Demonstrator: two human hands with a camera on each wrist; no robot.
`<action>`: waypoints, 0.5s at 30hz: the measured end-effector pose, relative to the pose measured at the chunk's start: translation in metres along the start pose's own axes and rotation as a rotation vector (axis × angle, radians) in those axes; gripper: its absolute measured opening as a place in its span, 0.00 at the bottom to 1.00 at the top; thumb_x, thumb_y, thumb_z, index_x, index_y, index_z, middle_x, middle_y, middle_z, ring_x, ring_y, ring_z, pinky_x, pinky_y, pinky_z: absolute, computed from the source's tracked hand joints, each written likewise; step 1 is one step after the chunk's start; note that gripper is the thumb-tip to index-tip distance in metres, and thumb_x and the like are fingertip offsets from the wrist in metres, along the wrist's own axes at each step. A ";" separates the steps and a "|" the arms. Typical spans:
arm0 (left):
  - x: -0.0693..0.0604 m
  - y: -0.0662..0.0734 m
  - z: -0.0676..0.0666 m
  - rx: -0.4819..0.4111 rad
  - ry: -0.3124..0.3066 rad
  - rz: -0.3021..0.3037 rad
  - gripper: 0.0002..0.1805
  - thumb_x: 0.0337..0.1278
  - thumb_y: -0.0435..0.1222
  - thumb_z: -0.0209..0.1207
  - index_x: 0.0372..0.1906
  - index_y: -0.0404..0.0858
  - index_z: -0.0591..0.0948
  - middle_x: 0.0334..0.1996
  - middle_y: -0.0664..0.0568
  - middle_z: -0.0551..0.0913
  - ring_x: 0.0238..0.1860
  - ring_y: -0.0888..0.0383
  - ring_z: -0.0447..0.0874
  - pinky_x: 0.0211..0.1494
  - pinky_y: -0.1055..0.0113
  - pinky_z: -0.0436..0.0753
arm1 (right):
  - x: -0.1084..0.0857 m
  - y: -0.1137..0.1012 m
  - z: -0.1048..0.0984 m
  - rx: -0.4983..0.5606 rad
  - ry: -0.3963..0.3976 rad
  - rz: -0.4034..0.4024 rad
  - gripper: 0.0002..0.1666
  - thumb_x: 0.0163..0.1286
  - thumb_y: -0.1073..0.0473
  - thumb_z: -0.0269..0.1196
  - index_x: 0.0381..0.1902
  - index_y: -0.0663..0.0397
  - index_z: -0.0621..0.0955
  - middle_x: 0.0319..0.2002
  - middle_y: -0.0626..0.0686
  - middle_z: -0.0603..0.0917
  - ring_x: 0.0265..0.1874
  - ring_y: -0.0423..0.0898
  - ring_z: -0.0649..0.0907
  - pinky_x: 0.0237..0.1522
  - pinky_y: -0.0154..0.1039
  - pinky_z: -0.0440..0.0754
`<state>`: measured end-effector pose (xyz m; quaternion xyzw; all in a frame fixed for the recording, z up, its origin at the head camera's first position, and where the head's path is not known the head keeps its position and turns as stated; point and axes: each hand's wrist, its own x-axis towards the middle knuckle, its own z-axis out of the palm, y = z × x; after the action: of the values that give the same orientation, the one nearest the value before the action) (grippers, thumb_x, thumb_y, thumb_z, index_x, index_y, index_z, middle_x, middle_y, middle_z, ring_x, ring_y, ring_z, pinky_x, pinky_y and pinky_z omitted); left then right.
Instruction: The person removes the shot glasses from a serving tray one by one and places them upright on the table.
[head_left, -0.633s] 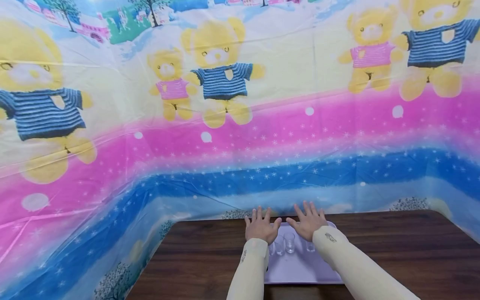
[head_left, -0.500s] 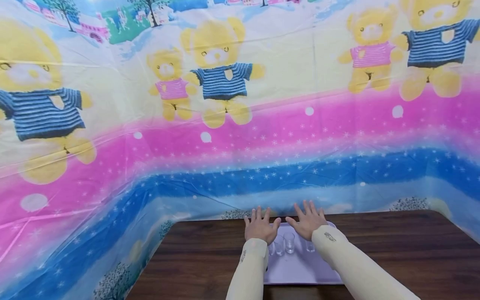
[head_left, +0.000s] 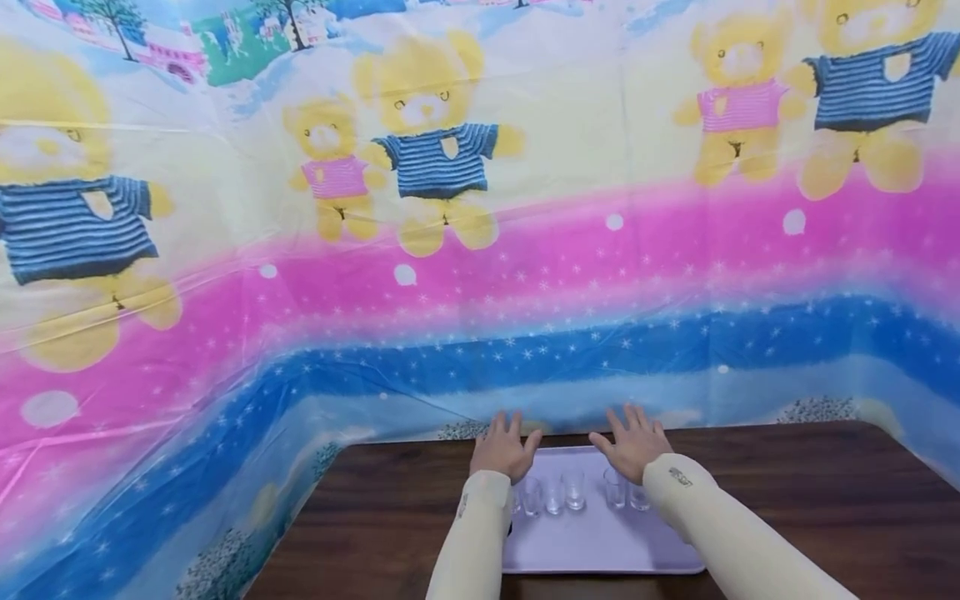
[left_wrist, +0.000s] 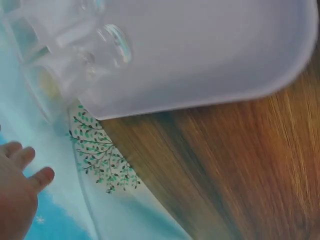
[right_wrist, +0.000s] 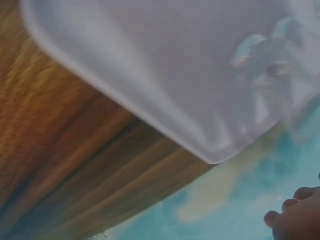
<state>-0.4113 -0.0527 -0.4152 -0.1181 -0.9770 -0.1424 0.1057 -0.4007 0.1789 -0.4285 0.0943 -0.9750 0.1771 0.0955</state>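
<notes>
A lilac tray (head_left: pixel 596 546) lies on the dark wooden table, with several small clear glasses standing in a row on it. One group, including a glass (head_left: pixel 574 490), is nearer my left hand (head_left: pixel 501 450). Another glass (head_left: pixel 615 488) stands in the group nearer my right hand (head_left: pixel 634 447). Both hands are spread above the tray's far part, fingers pointing away, and hold nothing. In the left wrist view, the glasses (left_wrist: pixel 116 45) sit by the tray edge, apart from the hand. Part of each outer group is hidden behind my wrists.
The brown wood-grain table (head_left: pixel 810 500) extends to both sides of the tray. Behind its far edge hangs a printed curtain (head_left: pixel 555 300) with bears and pink and blue bands.
My hands have moved apart, left hand to the left and right hand to the right. More of the tray and glasses shows between them. The head view has shifted slightly.
</notes>
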 end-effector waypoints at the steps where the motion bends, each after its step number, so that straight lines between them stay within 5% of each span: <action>1: 0.001 -0.002 -0.001 -0.008 -0.010 0.015 0.35 0.70 0.57 0.36 0.72 0.41 0.59 0.69 0.40 0.57 0.69 0.43 0.54 0.66 0.44 0.55 | 0.000 0.005 0.000 0.004 0.007 -0.004 0.45 0.73 0.33 0.37 0.71 0.63 0.56 0.70 0.71 0.49 0.68 0.67 0.47 0.64 0.63 0.42; 10: 0.001 -0.011 -0.010 -0.153 -0.087 0.200 0.30 0.73 0.54 0.34 0.66 0.39 0.67 0.60 0.43 0.67 0.64 0.44 0.61 0.63 0.45 0.60 | -0.008 0.047 -0.004 0.038 0.142 -0.094 0.29 0.77 0.49 0.41 0.60 0.68 0.72 0.58 0.68 0.71 0.60 0.65 0.67 0.60 0.60 0.60; 15: -0.008 -0.024 -0.019 -0.318 -0.102 0.240 0.27 0.73 0.51 0.39 0.65 0.37 0.67 0.49 0.48 0.74 0.51 0.52 0.73 0.53 0.52 0.72 | -0.029 0.065 -0.006 0.029 0.118 -0.057 0.21 0.73 0.58 0.48 0.55 0.69 0.74 0.51 0.65 0.75 0.54 0.63 0.72 0.54 0.59 0.68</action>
<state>-0.4068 -0.0828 -0.4053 -0.2560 -0.9252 -0.2751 0.0526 -0.3857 0.2447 -0.4509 0.1130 -0.9619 0.1937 0.1564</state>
